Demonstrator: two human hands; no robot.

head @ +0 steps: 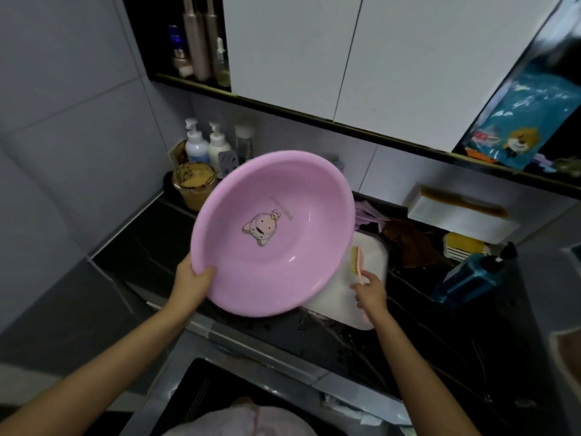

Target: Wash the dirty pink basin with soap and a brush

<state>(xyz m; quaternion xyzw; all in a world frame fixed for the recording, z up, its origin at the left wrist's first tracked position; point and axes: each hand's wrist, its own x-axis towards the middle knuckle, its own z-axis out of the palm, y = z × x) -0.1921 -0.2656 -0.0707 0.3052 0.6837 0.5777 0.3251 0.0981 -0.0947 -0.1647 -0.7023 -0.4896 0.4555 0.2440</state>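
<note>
The pink basin (292,215) with a cartoon figure on its bottom is tilted up on edge above the white sink (371,265), its inside facing me. My left hand (193,283) grips the basin's lower left rim, thumb inside. My right hand (371,292) holds the pink handle of a small brush (358,262) with yellowish bristles, just to the right of the basin's lower rim and over the sink.
A blue pump bottle (468,276) lies on the dark counter at the right. Pump bottles (204,144) and a jar of yellow paste (193,187) stand at the back left. A brown cloth (412,243), a yellow soap holder (463,247) and a white wall tray (459,215) are behind the sink.
</note>
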